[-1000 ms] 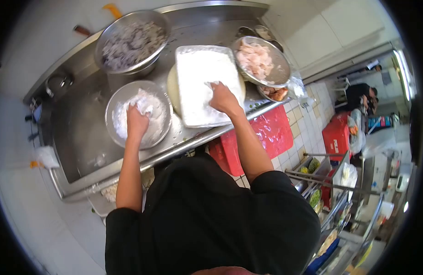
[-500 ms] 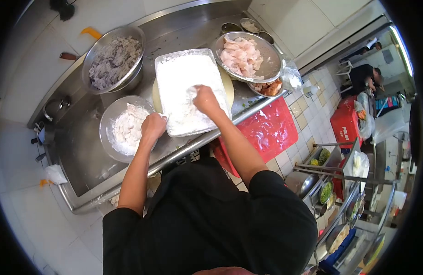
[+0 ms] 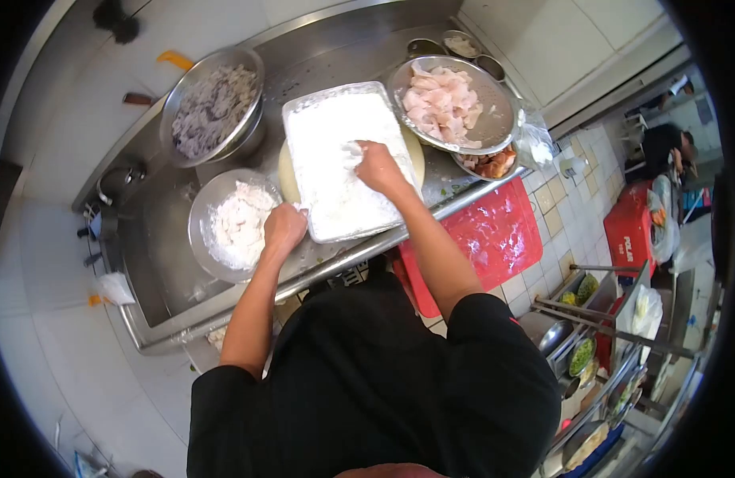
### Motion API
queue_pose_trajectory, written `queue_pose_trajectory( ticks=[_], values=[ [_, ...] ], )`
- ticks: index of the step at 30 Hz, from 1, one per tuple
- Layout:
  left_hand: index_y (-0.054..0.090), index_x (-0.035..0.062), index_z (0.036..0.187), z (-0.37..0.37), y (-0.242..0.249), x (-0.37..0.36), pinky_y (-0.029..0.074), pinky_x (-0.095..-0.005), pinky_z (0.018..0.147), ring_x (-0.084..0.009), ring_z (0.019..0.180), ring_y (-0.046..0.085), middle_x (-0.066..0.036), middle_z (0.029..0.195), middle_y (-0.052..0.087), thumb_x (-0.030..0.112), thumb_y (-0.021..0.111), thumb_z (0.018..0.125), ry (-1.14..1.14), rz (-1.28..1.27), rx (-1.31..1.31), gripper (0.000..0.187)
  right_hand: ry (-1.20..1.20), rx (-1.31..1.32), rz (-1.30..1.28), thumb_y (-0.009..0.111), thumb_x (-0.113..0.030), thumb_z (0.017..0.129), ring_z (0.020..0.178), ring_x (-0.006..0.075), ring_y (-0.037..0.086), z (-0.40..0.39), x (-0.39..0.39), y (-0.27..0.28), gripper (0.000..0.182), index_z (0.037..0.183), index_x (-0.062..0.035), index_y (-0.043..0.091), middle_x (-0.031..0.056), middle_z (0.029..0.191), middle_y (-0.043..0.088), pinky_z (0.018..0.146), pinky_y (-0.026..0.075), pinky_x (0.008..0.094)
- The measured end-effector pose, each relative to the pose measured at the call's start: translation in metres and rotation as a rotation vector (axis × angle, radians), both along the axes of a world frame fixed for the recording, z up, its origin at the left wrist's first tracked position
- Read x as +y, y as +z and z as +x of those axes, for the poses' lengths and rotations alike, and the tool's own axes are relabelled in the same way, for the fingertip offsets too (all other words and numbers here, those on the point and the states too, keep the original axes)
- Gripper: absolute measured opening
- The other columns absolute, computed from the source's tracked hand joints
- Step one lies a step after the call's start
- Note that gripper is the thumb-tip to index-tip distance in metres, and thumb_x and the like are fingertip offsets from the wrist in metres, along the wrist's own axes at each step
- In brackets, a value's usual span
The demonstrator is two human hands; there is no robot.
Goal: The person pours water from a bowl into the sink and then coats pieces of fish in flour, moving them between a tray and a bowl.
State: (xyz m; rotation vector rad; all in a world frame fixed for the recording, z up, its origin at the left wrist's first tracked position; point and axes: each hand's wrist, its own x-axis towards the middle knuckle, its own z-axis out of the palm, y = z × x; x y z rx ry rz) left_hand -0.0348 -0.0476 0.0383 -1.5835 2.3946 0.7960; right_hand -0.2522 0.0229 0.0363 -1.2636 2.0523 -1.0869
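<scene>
A rectangular tray of white flour (image 3: 327, 135) lies on the steel counter in front of me. My right hand (image 3: 378, 167) is pressed down into the flour near the tray's right side, fingers curled; whether it grips a piece I cannot tell. My left hand (image 3: 284, 225) rests closed at the tray's near left corner, beside a steel bowl of floured pieces (image 3: 232, 225). A steel bowl of raw pale meat pieces (image 3: 451, 103) stands to the right of the tray.
A bowl of greyish coated pieces (image 3: 212, 103) stands at the back left. A small bowl of reddish pieces (image 3: 491, 163) sits under the meat bowl. A sink basin (image 3: 156, 271) lies left, a red board (image 3: 483, 235) hangs below the counter. Another person (image 3: 662, 147) stands far right.
My left hand left the bowl of floured pieces and moved right to the tray's near left corner. My right hand stayed in the flour, shifting slightly.
</scene>
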Motion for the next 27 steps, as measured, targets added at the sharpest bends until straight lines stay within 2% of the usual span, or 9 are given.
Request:
queue_pose_trajectory(
  ticks=[3, 6, 12, 15, 17, 18, 22, 24, 27],
  values=[
    [0.066, -0.0058, 0.093, -0.006, 0.006, -0.003, 0.048, -0.0467, 0.083, -0.0418, 0.094, 0.062, -0.028, 0.098, 0.064, 0.032, 0.057, 0.083, -0.033, 0.058, -0.051, 0.040, 0.029, 0.228, 0.119, 0.060, -0.003, 0.072, 0.097, 0.0383, 0.061, -0.004, 0.004, 0.003, 0.039, 0.110, 0.0029, 0.063, 0.0252, 0.103, 0.064, 0.085, 0.049, 0.0374],
    [0.062, -0.0029, 0.105, -0.022, 0.039, -0.005, 0.046, -0.0451, 0.087, -0.0395, 0.101, 0.059, -0.025, 0.105, 0.063, 0.028, 0.061, 0.083, -0.035, -0.022, 0.022, 0.037, -0.137, 0.106, -0.073, 0.060, -0.004, 0.072, 0.096, 0.0383, 0.061, -0.036, 0.015, 0.019, 0.034, 0.105, 0.0033, 0.064, 0.0249, 0.101, 0.064, 0.083, 0.049, 0.0391],
    [0.061, -0.0011, 0.107, -0.142, 0.054, -0.029, 0.045, -0.0436, 0.090, -0.0387, 0.103, 0.056, -0.023, 0.110, 0.060, 0.009, 0.068, 0.074, -0.323, -0.243, 0.606, 0.035, -0.369, -0.036, -0.312, 0.056, -0.001, 0.073, 0.087, 0.0359, 0.065, -0.168, 0.030, 0.051, 0.028, 0.099, 0.0025, 0.066, 0.0238, 0.090, 0.067, 0.076, 0.050, 0.0374],
    [0.061, -0.0018, 0.109, -0.249, 0.051, -0.021, 0.047, -0.0304, 0.081, -0.0203, 0.091, 0.061, -0.012, 0.102, 0.067, -0.001, 0.055, 0.081, -0.333, 0.125, 0.842, 0.029, -0.560, -0.068, -0.122, 0.058, -0.005, 0.072, 0.089, 0.0369, 0.065, -0.243, 0.032, 0.052, 0.028, 0.097, 0.0032, 0.066, 0.0249, 0.092, 0.067, 0.077, 0.050, 0.0387],
    [0.060, -0.0034, 0.112, -0.311, 0.053, -0.013, 0.046, -0.0316, 0.081, -0.0211, 0.091, 0.059, -0.012, 0.103, 0.066, 0.011, 0.057, 0.085, -0.264, 0.312, 0.665, 0.031, -0.593, -0.017, 0.018, 0.060, -0.012, 0.072, 0.093, 0.0375, 0.065, -0.298, 0.023, 0.014, 0.031, 0.097, 0.0039, 0.066, 0.0258, 0.094, 0.066, 0.080, 0.050, 0.0399],
    [0.059, -0.0035, 0.114, -0.359, -0.029, -0.045, 0.047, -0.0346, 0.082, -0.0249, 0.095, 0.060, -0.015, 0.106, 0.065, 0.019, 0.058, 0.085, -0.178, 0.304, 0.590, 0.037, -0.609, -0.003, 0.086, 0.061, -0.016, 0.071, 0.096, 0.0377, 0.064, -0.316, 0.016, -0.010, 0.035, 0.099, 0.0044, 0.066, 0.0261, 0.097, 0.066, 0.083, 0.050, 0.0405],
    [0.063, 0.0000, 0.110, -0.407, -0.053, -0.031, 0.049, -0.0419, 0.085, -0.0372, 0.103, 0.061, -0.023, 0.115, 0.062, 0.020, 0.054, 0.082, -0.076, 0.106, 0.311, 0.036, -0.614, 0.025, 0.333, 0.062, -0.029, 0.071, 0.108, 0.0384, 0.059, -0.355, -0.001, -0.081, 0.049, 0.105, 0.0065, 0.064, 0.0278, 0.108, 0.062, 0.093, 0.046, 0.0425],
    [0.063, 0.0003, 0.110, -0.411, -0.066, -0.019, 0.050, -0.0426, 0.083, -0.0369, 0.102, 0.062, -0.023, 0.114, 0.061, 0.023, 0.054, 0.082, 0.057, 0.112, 0.381, 0.037, -0.646, -0.075, 0.392, 0.060, -0.032, 0.074, 0.116, 0.0398, 0.053, -0.332, 0.002, -0.070, 0.055, 0.111, 0.0083, 0.060, 0.0294, 0.119, 0.057, 0.098, 0.042, 0.0421],
    [0.063, -0.0011, 0.110, -0.416, -0.079, -0.022, 0.051, -0.0407, 0.079, -0.0332, 0.099, 0.063, -0.022, 0.113, 0.062, 0.026, 0.055, 0.082, 0.314, 0.501, 0.449, 0.039, -0.565, -0.259, 0.371, 0.057, -0.034, 0.078, 0.119, 0.0365, 0.052, -0.330, 0.006, -0.078, 0.055, 0.114, 0.0079, 0.059, 0.0287, 0.124, 0.054, 0.097, 0.042, 0.0394]
  ],
)
